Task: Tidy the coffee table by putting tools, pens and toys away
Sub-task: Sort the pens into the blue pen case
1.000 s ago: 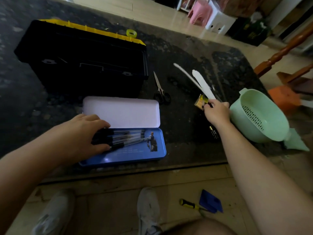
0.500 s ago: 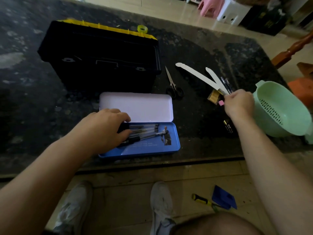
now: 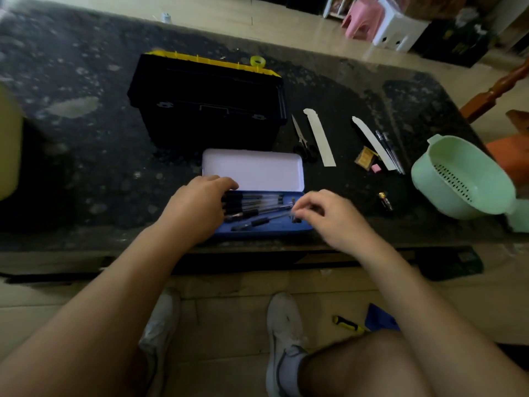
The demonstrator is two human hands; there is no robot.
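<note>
Laying pen (image 3: 267, 219) into pencil case (image 3: 266, 232): right hand (image 3: 329, 216) pinching tip, left hand (image 3: 200, 204) spread flat on stored pens. Align parallel, release low.

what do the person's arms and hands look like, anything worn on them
Both arms are bare from the frame edge to the wrist, with no sleeves in view. The left hand and the right hand wear no gloves, and no watch, ring or bracelet shows, though the right hand is blurred. Lower down, the person wears light grey trainers.
</note>
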